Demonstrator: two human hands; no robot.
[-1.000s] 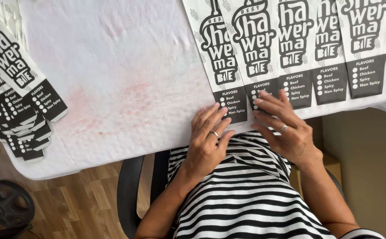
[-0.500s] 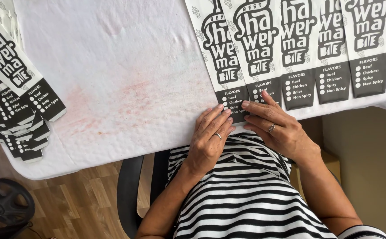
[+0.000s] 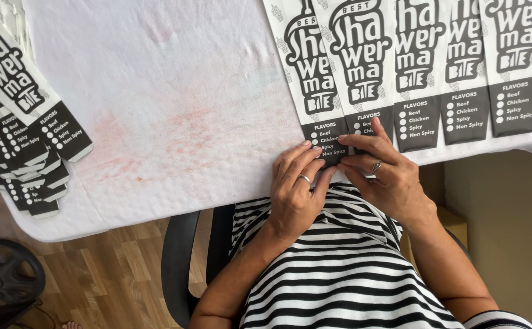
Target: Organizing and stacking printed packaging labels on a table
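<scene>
Black-white paper sleeves overlapping rightward

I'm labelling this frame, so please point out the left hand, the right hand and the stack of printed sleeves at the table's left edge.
Left hand (image 3: 296, 195), head view: on the back of the hand.
Right hand (image 3: 388, 176), head view: on the back of the hand.
Stack of printed sleeves (image 3: 25, 128), head view: on the dark lower panel of the top sleeve.

Small food-packaging workspace, likely a home or back room, table under a stained white cloth, rows of printed paper sleeves, stacked sleeves, wood-look floor, office chair
</scene>
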